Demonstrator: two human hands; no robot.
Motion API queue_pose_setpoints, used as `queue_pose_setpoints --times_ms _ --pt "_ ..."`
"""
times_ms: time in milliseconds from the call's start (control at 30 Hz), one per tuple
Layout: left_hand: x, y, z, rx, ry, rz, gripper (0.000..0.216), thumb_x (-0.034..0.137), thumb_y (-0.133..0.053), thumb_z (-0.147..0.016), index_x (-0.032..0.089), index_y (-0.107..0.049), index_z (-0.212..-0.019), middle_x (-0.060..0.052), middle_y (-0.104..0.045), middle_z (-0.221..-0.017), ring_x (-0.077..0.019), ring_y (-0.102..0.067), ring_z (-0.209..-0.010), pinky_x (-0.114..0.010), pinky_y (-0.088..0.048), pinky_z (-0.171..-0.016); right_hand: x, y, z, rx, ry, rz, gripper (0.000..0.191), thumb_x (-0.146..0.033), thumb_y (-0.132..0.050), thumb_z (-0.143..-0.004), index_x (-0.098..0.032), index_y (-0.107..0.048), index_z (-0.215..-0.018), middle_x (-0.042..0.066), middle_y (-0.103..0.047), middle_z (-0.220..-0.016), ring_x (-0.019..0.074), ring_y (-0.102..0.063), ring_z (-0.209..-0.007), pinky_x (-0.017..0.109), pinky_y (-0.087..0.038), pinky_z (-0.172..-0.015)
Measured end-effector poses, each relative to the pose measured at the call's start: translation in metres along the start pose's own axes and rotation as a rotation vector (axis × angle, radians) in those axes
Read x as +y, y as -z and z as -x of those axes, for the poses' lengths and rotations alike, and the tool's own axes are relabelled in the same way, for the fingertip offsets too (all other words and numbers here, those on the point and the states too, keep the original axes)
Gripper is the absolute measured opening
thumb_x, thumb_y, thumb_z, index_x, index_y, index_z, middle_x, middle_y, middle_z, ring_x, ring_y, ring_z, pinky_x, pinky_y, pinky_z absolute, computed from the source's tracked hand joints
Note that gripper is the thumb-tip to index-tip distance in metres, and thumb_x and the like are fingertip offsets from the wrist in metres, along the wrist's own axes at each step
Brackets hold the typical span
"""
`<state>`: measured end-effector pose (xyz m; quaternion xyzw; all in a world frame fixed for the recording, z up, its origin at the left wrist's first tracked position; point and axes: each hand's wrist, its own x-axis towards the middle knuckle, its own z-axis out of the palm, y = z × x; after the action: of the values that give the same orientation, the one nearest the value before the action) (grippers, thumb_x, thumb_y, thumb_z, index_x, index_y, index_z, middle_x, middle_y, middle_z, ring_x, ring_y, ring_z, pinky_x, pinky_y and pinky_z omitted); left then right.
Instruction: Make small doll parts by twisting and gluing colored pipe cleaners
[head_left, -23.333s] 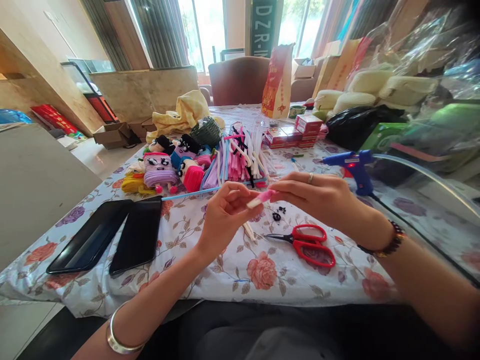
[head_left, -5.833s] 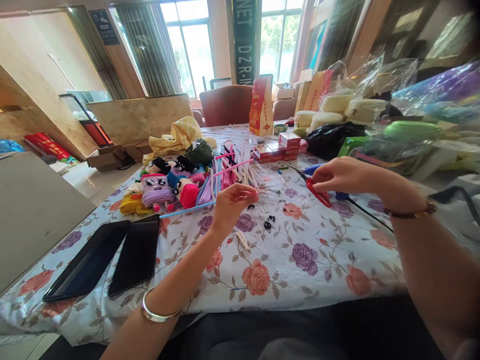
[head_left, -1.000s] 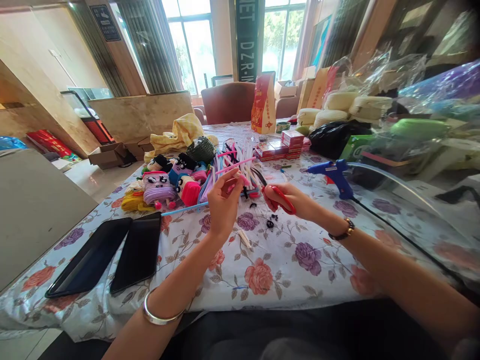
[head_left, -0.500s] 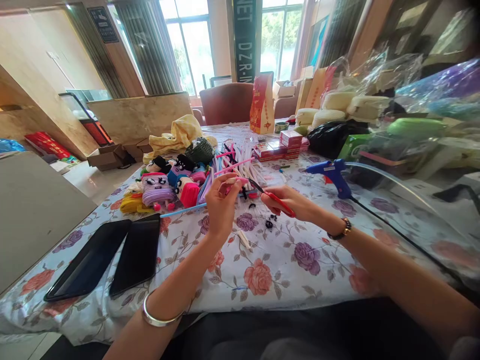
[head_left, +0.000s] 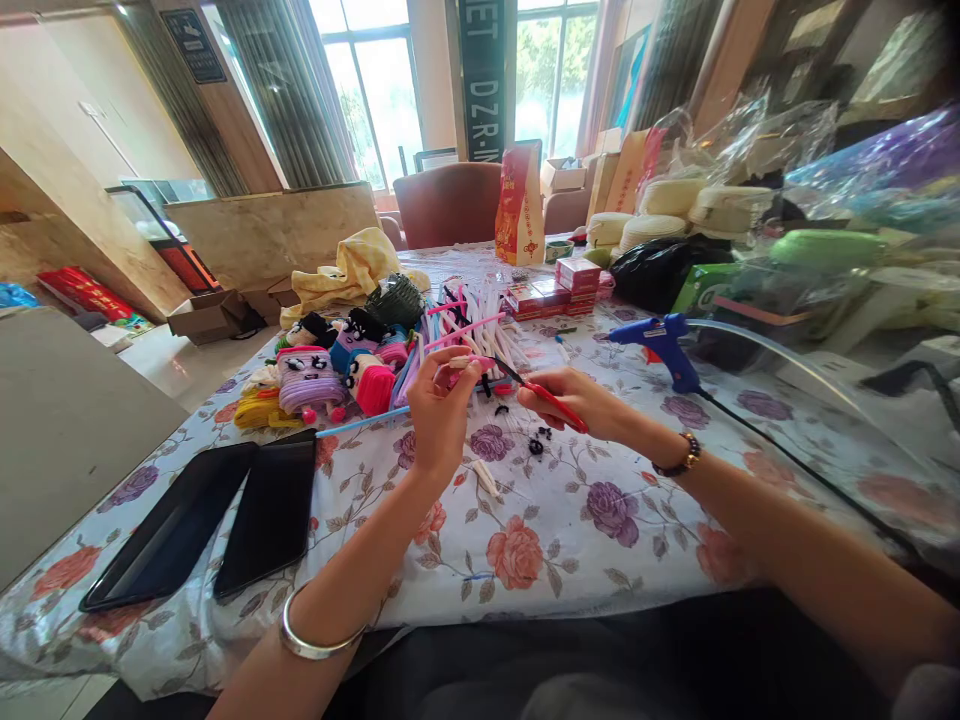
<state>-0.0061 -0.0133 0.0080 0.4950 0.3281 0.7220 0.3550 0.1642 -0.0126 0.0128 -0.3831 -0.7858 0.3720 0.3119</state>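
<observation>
My left hand [head_left: 442,405] pinches a small pink fuzzy strip [head_left: 480,360], like a pipe cleaner, between thumb and fingers. Red-handled scissors [head_left: 551,402] are gripped in my right hand [head_left: 574,398], their dark blades reaching left to the pink piece. Whether the blades touch it I cannot tell. Behind my left hand lies a heap of white, pink and lilac pipe cleaners [head_left: 487,325]. Left of it are several plush-like pieces with faces, among them a lilac one [head_left: 307,385]. Small black bits [head_left: 536,447] and a cream piece [head_left: 486,480] lie on the cloth below the scissors.
A blue glue gun [head_left: 667,350] stands at the right with its black cord trailing. Two dark phones or tablets [head_left: 266,515] lie at the left on the flowered tablecloth [head_left: 517,580]. Farther back are small red boxes [head_left: 547,295], a red paper bag [head_left: 519,210] and a black plastic bag [head_left: 667,270].
The whole view has shifted slightly. Both hands keep nearly the same place, with the scissors' blades still at the pink strip.
</observation>
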Motion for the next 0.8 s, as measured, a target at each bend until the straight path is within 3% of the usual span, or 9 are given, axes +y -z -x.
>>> queue_pose_setpoints --times_ms 267,400,800 --pt "0.001 0.0 0.0 0.015 -0.008 -0.008 0.014 0.017 -0.068 -0.068 0.019 -0.063 -0.082 0.001 -0.066 -0.075 -0.0112 -0.065 -0.074 -0.023 -0.049 -0.072 -0.011 -0.002 0.002 0.074 -0.106 -0.052 0.051 -0.065 -0.051 -0.075 -0.018 -0.043 -0.057 -0.005 -0.039 -0.046 0.0049 -0.033 -0.04 0.022 -0.023 -0.04" --pt "0.001 0.001 -0.001 0.011 -0.002 0.003 0.014 0.018 -0.068 -0.069 0.019 -0.063 -0.081 0.001 -0.067 -0.076 -0.0108 -0.064 -0.073 -0.023 -0.05 -0.072 -0.009 -0.001 0.002 0.123 -0.072 0.029 0.051 -0.064 -0.051 -0.077 -0.017 -0.045 -0.058 -0.005 -0.04 -0.048 0.0051 -0.034 -0.043 0.022 -0.022 -0.042" --pt "0.003 0.0 0.001 0.014 0.041 0.021 0.016 0.019 -0.07 -0.066 0.018 -0.062 -0.08 0.001 -0.064 -0.073 -0.0097 -0.061 -0.071 -0.022 -0.05 -0.071 -0.008 -0.001 0.002 0.033 -0.018 0.024 0.051 -0.062 -0.049 -0.08 -0.017 -0.044 -0.057 -0.005 -0.04 -0.048 0.0048 -0.033 -0.044 0.022 -0.022 -0.043"
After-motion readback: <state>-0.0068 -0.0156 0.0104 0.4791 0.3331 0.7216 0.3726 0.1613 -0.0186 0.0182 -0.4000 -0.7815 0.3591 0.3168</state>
